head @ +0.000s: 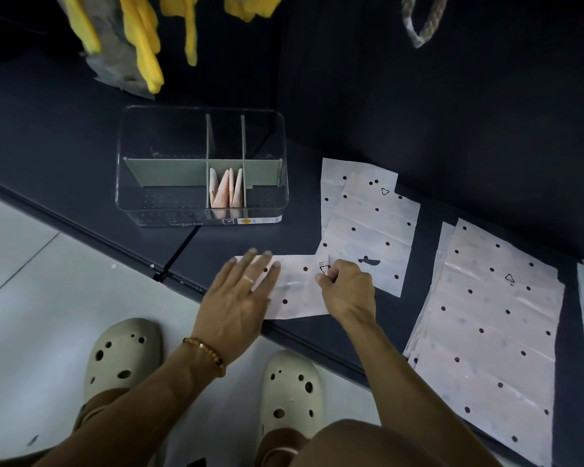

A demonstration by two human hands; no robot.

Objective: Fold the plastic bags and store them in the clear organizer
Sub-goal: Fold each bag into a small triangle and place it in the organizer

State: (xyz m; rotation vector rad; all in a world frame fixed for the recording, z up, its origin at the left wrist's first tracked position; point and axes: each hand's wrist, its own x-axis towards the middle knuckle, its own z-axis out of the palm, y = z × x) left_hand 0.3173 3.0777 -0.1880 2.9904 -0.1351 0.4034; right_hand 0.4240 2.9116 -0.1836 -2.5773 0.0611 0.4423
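Now the folded bag lies in front of the clear organizer, between both hands. The left hand presses flat on it with spread fingers; the right hand pinches its right edge. It is white with dark dots and a triangle symbol. The organizer label reads "storage box".

The left hand presses flat on a dotted bag at the tabletop edge; the right hand pinches its corner. At 11 o'clock stands the organizer with folded bags in its middle compartment. More bags lie at 3 o'clock.
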